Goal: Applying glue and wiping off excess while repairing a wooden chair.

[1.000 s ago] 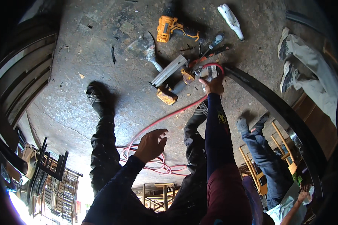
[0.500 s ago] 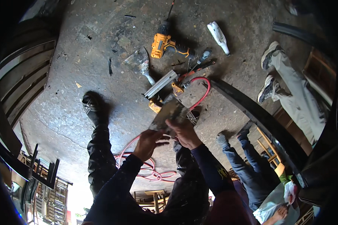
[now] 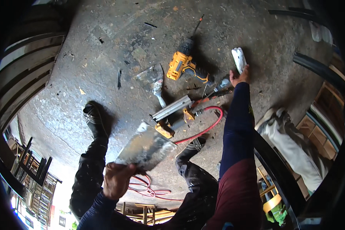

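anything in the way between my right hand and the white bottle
Nothing visible stands in the way: your right hand is right at the near end of the white bottle, though whether it has closed around it isn't clear. The yellow drill lies off to the left.

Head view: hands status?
Left hand holding stained flat plate. Right hand at white bottle's narrow end, grip unclear. Yellow power drill left of bottle, not blocking.

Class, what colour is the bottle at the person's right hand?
The bottle at the right hand is mostly white; it shows best in the head view.
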A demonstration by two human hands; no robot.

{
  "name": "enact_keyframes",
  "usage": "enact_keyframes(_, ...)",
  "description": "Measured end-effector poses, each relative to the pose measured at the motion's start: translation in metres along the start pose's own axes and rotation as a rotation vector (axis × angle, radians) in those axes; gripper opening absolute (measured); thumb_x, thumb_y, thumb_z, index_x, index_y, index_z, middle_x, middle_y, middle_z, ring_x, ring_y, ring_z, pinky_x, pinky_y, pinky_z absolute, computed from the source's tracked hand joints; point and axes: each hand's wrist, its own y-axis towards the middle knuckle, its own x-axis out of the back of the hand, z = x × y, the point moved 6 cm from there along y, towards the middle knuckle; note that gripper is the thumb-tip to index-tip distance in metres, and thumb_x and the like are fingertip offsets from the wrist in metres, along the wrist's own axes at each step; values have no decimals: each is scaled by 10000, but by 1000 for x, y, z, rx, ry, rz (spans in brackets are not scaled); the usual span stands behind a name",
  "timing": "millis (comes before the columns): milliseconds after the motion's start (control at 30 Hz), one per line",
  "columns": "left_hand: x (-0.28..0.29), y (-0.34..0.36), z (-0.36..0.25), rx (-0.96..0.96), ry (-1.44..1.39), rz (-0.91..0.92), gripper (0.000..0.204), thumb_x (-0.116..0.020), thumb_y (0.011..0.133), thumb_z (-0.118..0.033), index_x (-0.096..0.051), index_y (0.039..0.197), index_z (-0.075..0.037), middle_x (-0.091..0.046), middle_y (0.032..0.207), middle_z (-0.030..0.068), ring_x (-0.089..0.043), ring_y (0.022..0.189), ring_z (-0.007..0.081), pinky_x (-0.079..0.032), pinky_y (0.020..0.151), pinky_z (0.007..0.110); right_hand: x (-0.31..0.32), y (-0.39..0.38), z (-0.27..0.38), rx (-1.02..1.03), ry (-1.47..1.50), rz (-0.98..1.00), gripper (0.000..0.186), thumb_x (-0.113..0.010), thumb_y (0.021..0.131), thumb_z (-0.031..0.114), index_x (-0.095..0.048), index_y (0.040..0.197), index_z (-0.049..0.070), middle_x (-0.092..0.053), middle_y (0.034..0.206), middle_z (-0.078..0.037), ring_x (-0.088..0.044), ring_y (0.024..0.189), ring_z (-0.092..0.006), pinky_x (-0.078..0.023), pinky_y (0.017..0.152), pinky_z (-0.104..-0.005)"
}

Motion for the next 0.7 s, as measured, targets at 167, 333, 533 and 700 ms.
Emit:
enact_keyframes(167, -15, 5, 8, 14, 15, 141, 154, -635, 927, 2, -710, 1011, 107, -732, 988, 190, -719, 885, 268, -587, 819, 376, 13, 14, 39, 211, 144, -4, 474, -758, 862, 343, -601, 1240, 104, -648, 1158, -146, -666, 999, -334, -580, 816, -493)
enact_keyframes(333, -19, 6, 20, 8, 270, 146, 165, -657, 946, -52, -717, 944, 102, -738, 906, 173, -719, 865, 220, -577, 828, 344, -2, -131, 45, 888, -81, 71, 410, -807, 813, 96, -613, 1144, -49, -684, 1151, -150, -695, 980, -281, -583, 824, -444)
enact_keyframes(533, 5, -4, 39, -39, -161, 278, 241, -662, 967, -116, -714, 908, 112, -739, 891, 186, -725, 831, 238, -589, 800, 353, -17, -390, -8, 941, -317, 342, 511, -796, 844, 167, -534, 1252, 5, -636, 1184, -139, -631, 1004, -224, -540, 863, -376)
enact_keyframes(700, 44, -133, 65, -2, -200, 246, 211, -693, 949, -134, -709, 915, 74, -728, 882, 143, -709, 816, 229, -578, 820, 348, -33, -650, 6, 876, -439, 710, 618, -744, 890, 196, -448, 1407, 32, -583, 1255, -105, -558, 1140, -210, -469, 981, -367)
